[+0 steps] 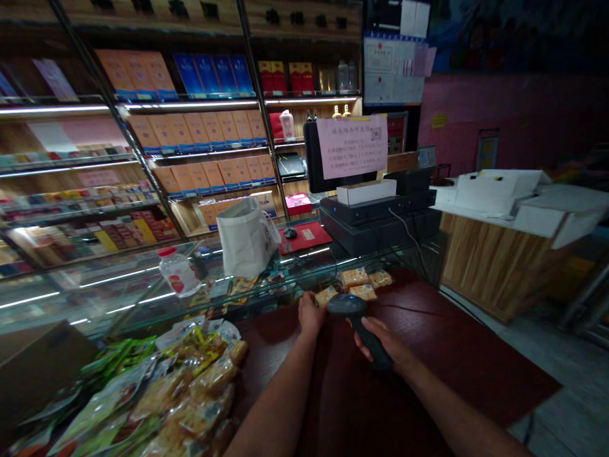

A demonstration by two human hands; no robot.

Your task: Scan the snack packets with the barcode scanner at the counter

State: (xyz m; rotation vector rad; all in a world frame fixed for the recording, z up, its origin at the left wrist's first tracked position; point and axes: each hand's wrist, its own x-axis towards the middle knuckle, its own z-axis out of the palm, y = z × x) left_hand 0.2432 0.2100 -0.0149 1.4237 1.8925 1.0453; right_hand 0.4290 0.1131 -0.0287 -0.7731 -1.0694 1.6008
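My right hand (383, 343) is wrapped round the handle of a dark grey barcode scanner (347, 306), whose head shows a small blue light. To its left, my left hand (310, 312) has its fingers closed at the edge of a small clear-wrapped, pale yellow snack packet (325, 295). The scanner's head is close to this packet and partly covers it. Just behind lie several similar snack packets (354, 277) on the dark red-brown tabletop (442, 330). My left fingertips are partly hidden.
A heap of snack bags (190, 387) lies at the left beside a cardboard box (42, 362). On the glass counter (128, 285) stand a red-capped bottle (179, 271) and a white bag (245, 238). Behind are a monitor (314, 158), a black cash drawer (361, 231) and stocked shelves.
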